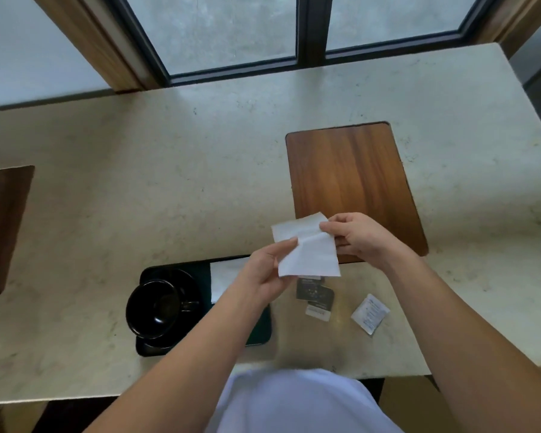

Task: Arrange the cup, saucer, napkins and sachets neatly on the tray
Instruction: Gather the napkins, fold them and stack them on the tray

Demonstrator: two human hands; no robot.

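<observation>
Both hands, left (264,270) and right (356,235), pinch one white napkin (306,248) mid-fold above the counter (169,182). I'd match corners, crease flat, then lay it beside the napkin on the tray (224,276). Cup (153,307) on tray (260,335); sachets (314,295) off-tray.

Café: window counter (200,145), tray (263,332)

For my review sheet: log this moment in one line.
hands: left + right hold napkin | cup on tray | sachets off tray
</observation>
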